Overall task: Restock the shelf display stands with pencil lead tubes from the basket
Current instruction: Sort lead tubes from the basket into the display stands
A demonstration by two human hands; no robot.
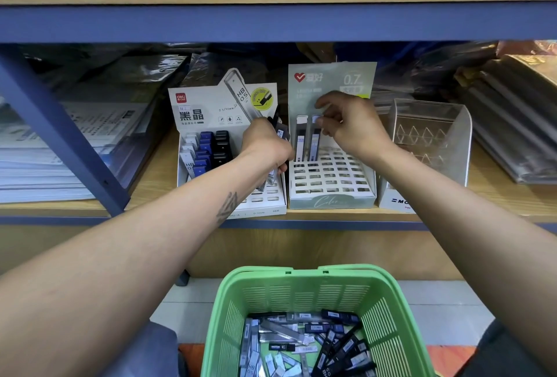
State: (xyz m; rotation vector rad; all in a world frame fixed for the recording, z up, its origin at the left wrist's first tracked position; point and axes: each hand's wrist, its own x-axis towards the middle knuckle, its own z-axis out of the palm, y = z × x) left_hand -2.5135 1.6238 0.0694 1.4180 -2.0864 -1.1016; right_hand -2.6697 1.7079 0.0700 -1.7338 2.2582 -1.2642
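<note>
A: What are the hands doing?

B: The right hand (pixel 346 126), at frame centre, has thumb and fingertips pinched together on the top of a pencil lead tube (pixel 315 138) standing in the back row of the pale green 0.7 display stand (pixel 331 195). The left hand (pixel 266 144), just left of it, is clamped round a bundle of dark tubes (pixel 278 126), over the right side of the white 0.5 HB stand (pixel 223 117).

A: How far along is the restocking?

B: Early, I judge. The green stand holds only two upright tubes at its back left; nearly every other slot in its grid is bare. The white stand has white, blue and black tubes (pixel 221 144) in its left columns, while its visible right front slots look unfilled.

A: And the supply?

B: The green basket (pixel 301 289) at the bottom of the frame carries a loose heap of tubes (pixel 304 343), grey, clear and black. A clear acrylic holder (pixel 431 135) to the right on the shelf (pixel 156 177) seems to hold none.
</note>
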